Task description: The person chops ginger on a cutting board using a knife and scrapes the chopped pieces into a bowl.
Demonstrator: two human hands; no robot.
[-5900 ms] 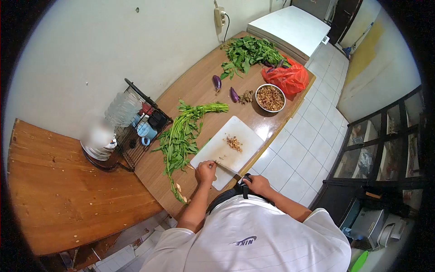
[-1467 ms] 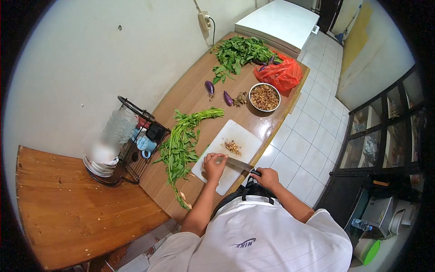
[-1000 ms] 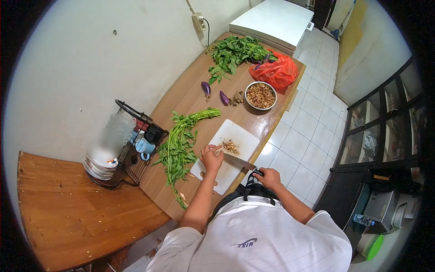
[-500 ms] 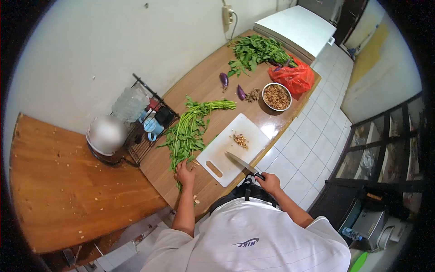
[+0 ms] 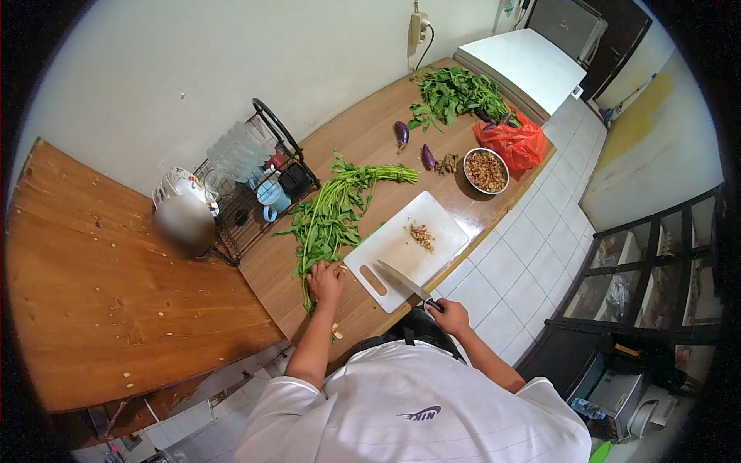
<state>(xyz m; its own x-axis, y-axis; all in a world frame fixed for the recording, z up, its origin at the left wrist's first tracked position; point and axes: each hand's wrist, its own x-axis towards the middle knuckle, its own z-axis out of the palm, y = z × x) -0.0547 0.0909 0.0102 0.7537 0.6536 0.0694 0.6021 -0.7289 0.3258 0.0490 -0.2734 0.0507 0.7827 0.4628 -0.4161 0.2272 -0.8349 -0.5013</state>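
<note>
My right hand [image 5: 450, 315] is wrapped round the black handle of a kitchen knife [image 5: 403, 281], its blade slanting over the near part of the white cutting board [image 5: 386, 258]. A small heap of chopped brown-and-white bits [image 5: 421, 237] lies on the board. Left of the board, my left hand [image 5: 326, 282] rests low over the tabletop beside the leafy greens [image 5: 328, 216]. Its fingers are bent together near a small pale piece by the board's edge; what they hold, if anything, is too small to make out.
Farther along the wooden table [image 5: 347, 143] are a metal bowl [image 5: 486, 171] of chopped brown bits, two purple eggplants [image 5: 428, 157], more greens [image 5: 459, 96] and a red plastic bag [image 5: 521, 147]. A dish rack [image 5: 245, 220] with glasses and a blue mug [image 5: 272, 199] stands at the left.
My left hand has shifted toward the board's near left corner, its fingers reaching to the right. The knife has moved slightly toward the board's handle slot. The camera view has turned a little.
</note>
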